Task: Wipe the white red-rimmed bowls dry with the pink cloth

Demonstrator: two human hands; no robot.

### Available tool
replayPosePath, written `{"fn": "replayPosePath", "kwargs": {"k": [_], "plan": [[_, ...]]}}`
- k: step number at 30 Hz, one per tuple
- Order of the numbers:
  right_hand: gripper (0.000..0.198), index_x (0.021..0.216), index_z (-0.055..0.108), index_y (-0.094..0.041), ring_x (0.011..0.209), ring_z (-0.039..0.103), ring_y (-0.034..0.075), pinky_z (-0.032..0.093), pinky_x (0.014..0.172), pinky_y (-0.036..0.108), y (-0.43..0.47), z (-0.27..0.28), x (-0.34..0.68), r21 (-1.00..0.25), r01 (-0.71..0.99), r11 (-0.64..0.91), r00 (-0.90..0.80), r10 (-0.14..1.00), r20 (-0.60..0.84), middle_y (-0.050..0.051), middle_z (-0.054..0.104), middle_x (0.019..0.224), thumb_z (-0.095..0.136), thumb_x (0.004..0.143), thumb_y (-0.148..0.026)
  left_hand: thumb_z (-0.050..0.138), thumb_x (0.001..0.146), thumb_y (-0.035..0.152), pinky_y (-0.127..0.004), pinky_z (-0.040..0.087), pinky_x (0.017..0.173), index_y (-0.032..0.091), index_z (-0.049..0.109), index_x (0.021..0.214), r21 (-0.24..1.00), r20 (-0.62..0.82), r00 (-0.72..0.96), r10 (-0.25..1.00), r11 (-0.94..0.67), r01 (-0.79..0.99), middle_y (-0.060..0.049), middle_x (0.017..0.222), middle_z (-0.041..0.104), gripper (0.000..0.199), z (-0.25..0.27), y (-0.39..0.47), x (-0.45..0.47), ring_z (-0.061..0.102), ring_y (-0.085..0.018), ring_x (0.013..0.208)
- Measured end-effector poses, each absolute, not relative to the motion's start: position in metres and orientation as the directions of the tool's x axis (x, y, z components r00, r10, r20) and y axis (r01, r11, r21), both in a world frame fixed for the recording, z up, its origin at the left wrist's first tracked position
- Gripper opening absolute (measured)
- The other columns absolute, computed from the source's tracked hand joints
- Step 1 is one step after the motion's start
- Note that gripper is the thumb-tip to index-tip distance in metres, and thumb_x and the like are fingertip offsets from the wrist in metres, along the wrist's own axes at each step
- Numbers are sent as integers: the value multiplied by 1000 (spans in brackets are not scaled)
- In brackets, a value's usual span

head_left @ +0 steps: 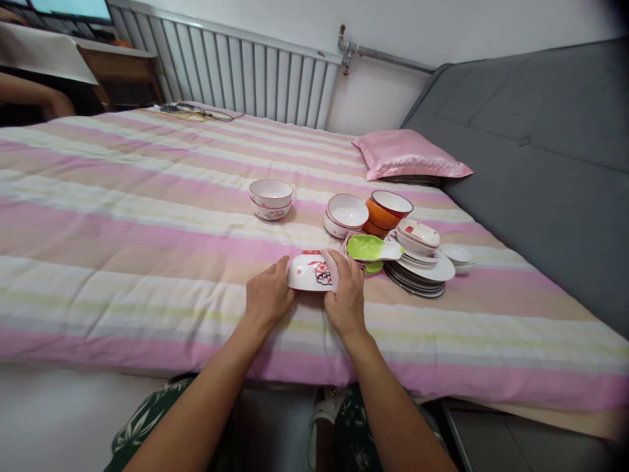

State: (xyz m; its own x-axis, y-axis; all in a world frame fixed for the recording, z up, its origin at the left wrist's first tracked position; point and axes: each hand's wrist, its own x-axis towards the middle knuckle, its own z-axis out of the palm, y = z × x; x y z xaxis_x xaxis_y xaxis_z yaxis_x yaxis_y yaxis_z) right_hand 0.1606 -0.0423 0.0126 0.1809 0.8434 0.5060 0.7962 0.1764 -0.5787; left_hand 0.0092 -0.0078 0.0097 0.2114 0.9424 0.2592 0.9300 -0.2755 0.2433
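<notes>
Near the bed's front edge, a white bowl (308,275) with a red and black cartoon print is tipped on its side between my hands. My left hand (268,298) grips its left end with thumb and fingers. On the other end my right hand (348,295) is closed, with a pale pinkish strip, perhaps cloth, under its fingers. Beyond them are two stacked white bowls (271,200) with red rims. To the right stands another white bowl stack (345,215), beside orange bowls (381,216). A green leaf-shaped dish (366,248) lies close to my right hand.
Plates (445,269) are piled at right with small dishes (417,233) on top; small white dishes (457,254) sit beside them. A pink pillow (410,154) rests near the grey headboard (531,144). Cables (196,113) lie at the far edge. Another person's leg (34,95) shows at left.
</notes>
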Motion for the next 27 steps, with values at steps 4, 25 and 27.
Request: {"fn": "replayPosePath", "kwargs": {"k": [4,25,27], "plan": [[79,132,45,-21,123,40,25,33,106,45,-41,11,164,-597,779,193,183,840,511,9,49,130,39,56,0,47,81,21,-35,46,76,17,58,111,241,251,250,935,-310,919,-10,102,68,33,7,-4,7,61,-27,97],[81,132,46,-21,123,41,25,33,107,45,-40,10,167,-643,737,209,201,840,503,8,50,129,38,54,0,45,81,18,-37,45,77,17,67,82,156,304,350,886,-409,899,-10,88,69,22,6,-3,3,60,-25,90],[80,131,47,-21,123,42,24,33,106,45,-40,10,167,-647,733,210,203,840,504,8,51,129,38,54,0,44,82,18,-37,45,77,17,66,82,149,306,351,885,-409,900,-10,88,69,22,7,-3,2,60,-25,90]]}}
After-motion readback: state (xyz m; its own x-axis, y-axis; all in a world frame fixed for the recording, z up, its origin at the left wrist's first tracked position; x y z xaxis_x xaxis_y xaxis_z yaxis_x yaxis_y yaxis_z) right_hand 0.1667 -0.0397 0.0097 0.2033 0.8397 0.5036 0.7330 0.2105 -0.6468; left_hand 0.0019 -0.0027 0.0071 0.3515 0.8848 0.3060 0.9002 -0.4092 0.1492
